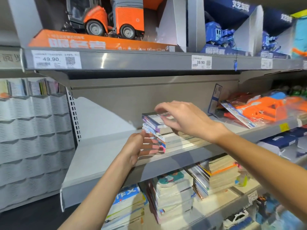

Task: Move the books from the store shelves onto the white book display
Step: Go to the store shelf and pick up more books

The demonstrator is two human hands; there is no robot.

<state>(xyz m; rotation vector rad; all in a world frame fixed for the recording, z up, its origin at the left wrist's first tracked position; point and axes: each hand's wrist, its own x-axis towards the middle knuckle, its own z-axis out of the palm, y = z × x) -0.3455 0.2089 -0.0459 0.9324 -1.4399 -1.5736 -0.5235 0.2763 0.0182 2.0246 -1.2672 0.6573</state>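
A short stack of paperback books lies flat on the grey middle shelf, spines facing left. My left hand is at the stack's left end, its fingers laid fairly straight across the lower spines and its thumb near the upper ones. My right hand hovers over the top book with fingers spread and slightly bent, blurred; I cannot tell if it touches the cover. The white book display, a wall of slotted pockets, stands at the left with a few books in its top row.
The shelf above carries a boxed orange toy truck and blue toy vehicles. Packaged orange water guns lie to the right of the stack. Several more book piles fill the shelf below. Left of the stack the shelf surface is bare.
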